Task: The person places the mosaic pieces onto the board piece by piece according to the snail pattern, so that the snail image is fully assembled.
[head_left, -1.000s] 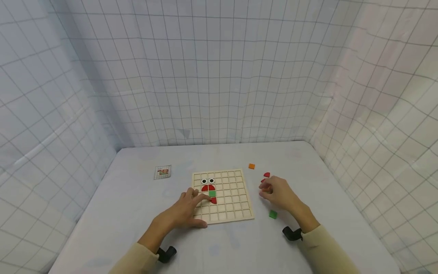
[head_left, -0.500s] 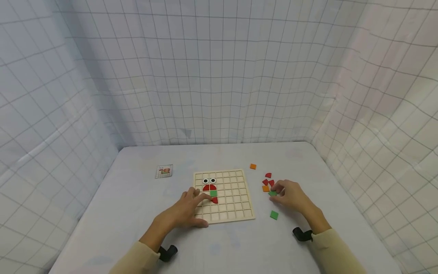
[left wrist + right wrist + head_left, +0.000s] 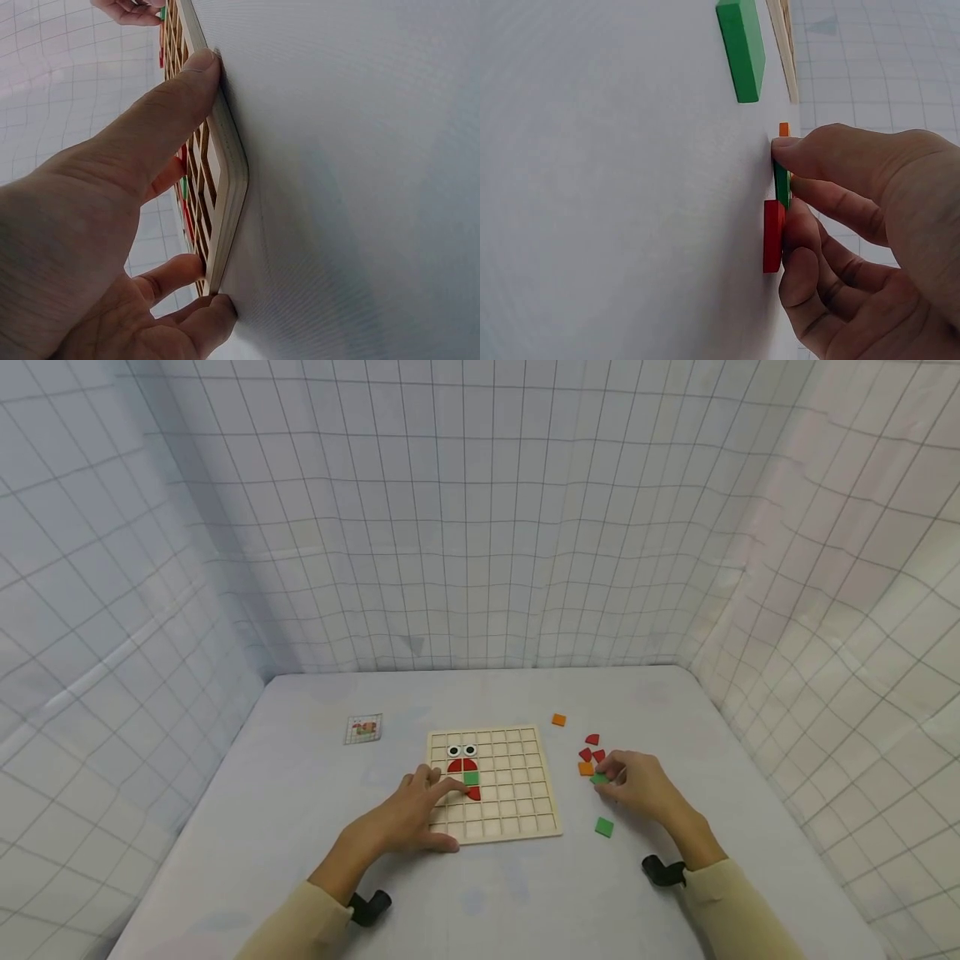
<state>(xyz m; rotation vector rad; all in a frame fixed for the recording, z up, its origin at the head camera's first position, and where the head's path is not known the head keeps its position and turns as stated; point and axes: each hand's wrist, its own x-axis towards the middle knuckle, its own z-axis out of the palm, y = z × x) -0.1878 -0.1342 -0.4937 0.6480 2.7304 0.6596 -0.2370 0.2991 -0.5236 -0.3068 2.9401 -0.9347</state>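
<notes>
My left hand (image 3: 408, 814) spans the near left corner of a pale wooden grid board (image 3: 513, 808). Its thumb lies on the near edge and other fingers reach the left edge. The index fingertip touches a red quarter-round tile (image 3: 474, 794) on the board. Above that sit a green square tile (image 3: 471, 777), two red quarter-round tiles and two eye tiles (image 3: 462, 751). Right of the board, my right hand (image 3: 633, 783) pinches a green tile (image 3: 781, 184) between thumb and index finger. In the right wrist view a red tile (image 3: 772, 236) shows right beside its other fingers.
Loose red tiles (image 3: 592, 740) and an orange square tile (image 3: 586, 769) lie just beyond the right hand. Another orange tile (image 3: 559, 720) is farther back, and a green square (image 3: 604, 827) is nearer. A picture card (image 3: 363, 728) rests at the back left. Gridded white curtains (image 3: 480, 527) surround the table.
My right hand has moved right and slightly nearer, uncovering an orange tile and red tiles, and now pinches a green tile. The left hand keeps its place on the board.
</notes>
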